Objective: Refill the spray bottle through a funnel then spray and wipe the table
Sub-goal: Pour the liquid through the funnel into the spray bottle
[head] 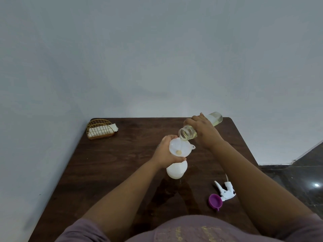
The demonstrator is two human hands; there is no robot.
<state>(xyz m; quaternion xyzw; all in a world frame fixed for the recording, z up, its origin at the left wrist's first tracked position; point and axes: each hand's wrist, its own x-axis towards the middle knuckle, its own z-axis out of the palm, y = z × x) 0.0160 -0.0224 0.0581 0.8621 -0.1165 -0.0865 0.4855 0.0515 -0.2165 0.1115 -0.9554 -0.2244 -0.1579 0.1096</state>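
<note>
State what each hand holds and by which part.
Left hand grips the white spray bottle at its neck, under the funnel. Right hand grips the tilted clear bottle around its middle.

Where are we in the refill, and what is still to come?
Done: the spray head is off and lies on the table beside a purple cap, and the funnel sits in the white spray bottle. In hand: the left hand steadies funnel and bottle while the right hand tips the clear bottle of yellowish liquid into it. Left: refit the head, spray, wipe.
</note>
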